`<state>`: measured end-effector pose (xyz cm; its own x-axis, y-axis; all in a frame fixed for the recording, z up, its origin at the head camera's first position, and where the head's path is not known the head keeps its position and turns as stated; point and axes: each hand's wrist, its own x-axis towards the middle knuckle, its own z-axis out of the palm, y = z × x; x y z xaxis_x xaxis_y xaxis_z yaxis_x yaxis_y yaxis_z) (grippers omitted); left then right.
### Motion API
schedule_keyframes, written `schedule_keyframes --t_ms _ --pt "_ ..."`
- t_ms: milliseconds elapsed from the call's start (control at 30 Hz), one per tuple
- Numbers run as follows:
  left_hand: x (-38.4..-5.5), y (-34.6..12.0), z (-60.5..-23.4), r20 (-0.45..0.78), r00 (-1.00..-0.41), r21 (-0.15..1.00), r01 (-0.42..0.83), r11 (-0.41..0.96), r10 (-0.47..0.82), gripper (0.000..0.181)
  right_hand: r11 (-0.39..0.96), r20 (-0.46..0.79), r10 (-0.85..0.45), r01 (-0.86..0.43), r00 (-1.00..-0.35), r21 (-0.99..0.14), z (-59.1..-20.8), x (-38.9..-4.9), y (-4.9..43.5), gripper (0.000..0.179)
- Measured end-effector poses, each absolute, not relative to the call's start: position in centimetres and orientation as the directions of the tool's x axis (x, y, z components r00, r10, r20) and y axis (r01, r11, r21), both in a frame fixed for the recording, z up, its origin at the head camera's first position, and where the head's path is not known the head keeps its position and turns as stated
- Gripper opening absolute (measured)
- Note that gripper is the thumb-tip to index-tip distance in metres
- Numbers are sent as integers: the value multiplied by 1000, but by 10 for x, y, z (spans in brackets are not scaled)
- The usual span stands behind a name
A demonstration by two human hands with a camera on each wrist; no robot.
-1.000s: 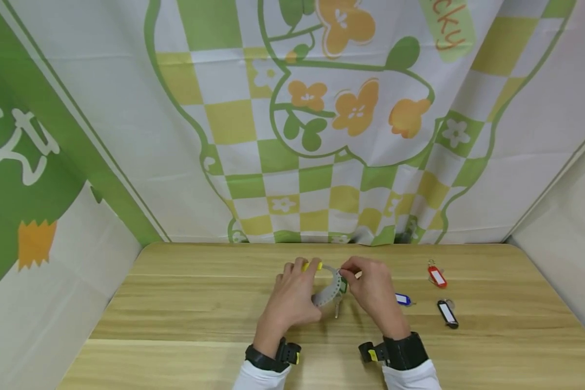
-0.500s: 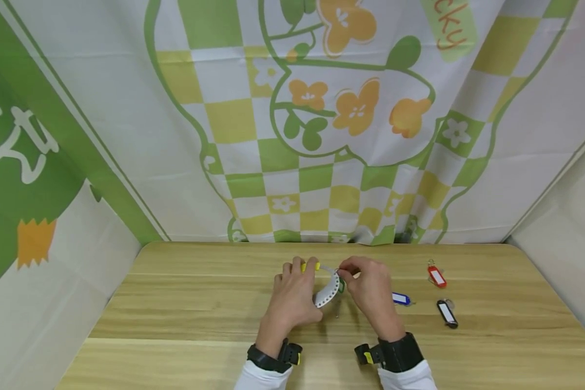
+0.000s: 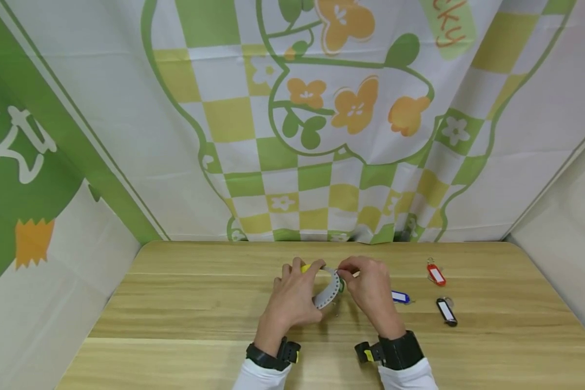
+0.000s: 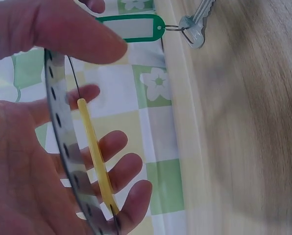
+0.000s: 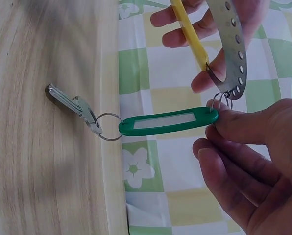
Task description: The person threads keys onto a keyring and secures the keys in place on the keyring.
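My left hand (image 3: 292, 297) grips a curved grey metal strip (image 3: 327, 292) with a row of holes and a yellow tube handle (image 5: 191, 36) on a wire. In the left wrist view its fingers curl round the yellow tube. My right hand (image 3: 372, 290) pinches the small wire rings (image 5: 221, 100) of a green key tag (image 5: 168, 121) right at the strip's end hole. From the tag's other end a split ring (image 5: 109, 126) carries silver keys (image 5: 76, 106). In the left wrist view the thumb partly covers the green tag (image 4: 136, 28).
On the wooden table (image 3: 185, 303), to the right, lie a red key tag (image 3: 436, 274), a blue key tag (image 3: 400, 297) partly behind the right hand, and a black key tag (image 3: 446, 312). A patterned curtain (image 3: 317, 179) hangs along the back edge.
The curved strip has tilted a little in the left hand, and the right hand has shifted slightly left. The green tag and keys hang at a changed angle. The loose tags stay put.
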<state>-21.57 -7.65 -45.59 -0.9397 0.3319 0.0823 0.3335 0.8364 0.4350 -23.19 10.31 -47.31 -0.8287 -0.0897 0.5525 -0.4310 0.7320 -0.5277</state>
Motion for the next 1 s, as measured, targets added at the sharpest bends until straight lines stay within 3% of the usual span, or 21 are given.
schedule_keyframes --t_ms 233,533,633,800,900,1000 --pt "-216 -76 -456 77 -940 445 330 833 331 85 730 563 -109 -450 -819 -514 -472 -232 103 15" --pt "-216 -80 -452 86 -934 478 344 808 346 82 723 623 -177 -530 -762 -443 -474 -233 105 17" --pt "-216 -80 -451 109 -935 498 345 795 337 81 701 573 -122 -479 -810 -528 -472 -233 105 14" --pt "-214 -76 -452 173 -938 480 347 806 301 80 648 397 47 -274 -917 -710 -470 -232 103 9" --pt "-214 -74 -453 197 -938 461 347 817 287 80 617 319 107 -189 -942 -764 -469 -232 103 10" --pt "-214 -73 -454 203 -937 459 348 817 285 81 620 318 121 -179 -940 -764 -469 -232 103 11"
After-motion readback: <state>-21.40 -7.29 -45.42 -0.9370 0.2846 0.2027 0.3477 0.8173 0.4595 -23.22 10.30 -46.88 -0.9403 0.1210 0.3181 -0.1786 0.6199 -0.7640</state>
